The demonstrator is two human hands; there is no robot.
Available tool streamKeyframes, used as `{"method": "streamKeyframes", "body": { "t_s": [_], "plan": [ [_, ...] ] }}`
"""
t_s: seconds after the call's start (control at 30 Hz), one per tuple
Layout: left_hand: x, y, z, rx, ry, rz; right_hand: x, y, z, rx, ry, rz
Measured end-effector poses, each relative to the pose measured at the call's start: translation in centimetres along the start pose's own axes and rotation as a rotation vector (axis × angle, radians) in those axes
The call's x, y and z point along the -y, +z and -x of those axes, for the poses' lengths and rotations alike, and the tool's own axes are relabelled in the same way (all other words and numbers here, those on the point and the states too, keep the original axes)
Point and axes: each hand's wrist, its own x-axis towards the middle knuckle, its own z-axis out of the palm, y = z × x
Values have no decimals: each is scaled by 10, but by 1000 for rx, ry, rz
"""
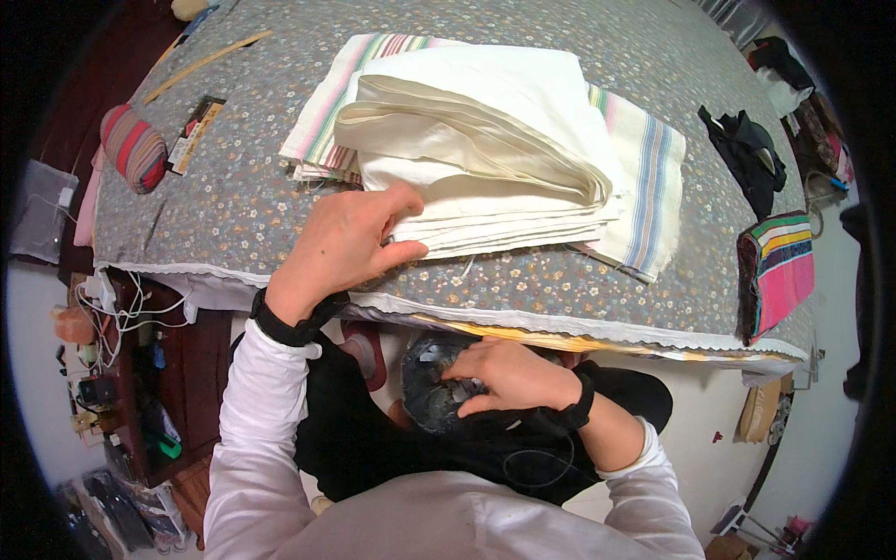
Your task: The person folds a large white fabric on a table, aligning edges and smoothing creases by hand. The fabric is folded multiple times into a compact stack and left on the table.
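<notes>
A stack of white folded cloth lies on the bed before me, its upper layers looped over in a loose fold. My left hand grips the stack's near-left corner, thumb at the front edge and fingers over the layers. Beneath the white stack, striped cloth sticks out on both sides. Below the bed's edge, my right hand hovers with fingers apart over a bin lined with a black plastic bag, between my legs. Pale scraps show inside the bin; nothing is visible in that hand.
A floral bedcover spreads under everything. Left are a striped roll, a flat packet and a wooden stick. Right are a black garment and a folded colourful textile. White cables tangle beside the bed.
</notes>
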Motion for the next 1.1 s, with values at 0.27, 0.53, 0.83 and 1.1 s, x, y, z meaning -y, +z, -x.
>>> {"method": "streamKeyframes", "body": {
  "t_s": [0.27,0.53,0.83,1.1],
  "plan": [
    [7,3,3,-42,71,48,9,-54,-18,-822,-89,218],
    [7,24,-9,-239,334,-22,-6,-73,-49,-993,-49,554],
    [10,32,-16,-300,452,-141,-17,-71,-49,-958,30,525],
    [5,25,3,-224,321,87,-17,-69,-49,-967,24,496]
  ]
}}
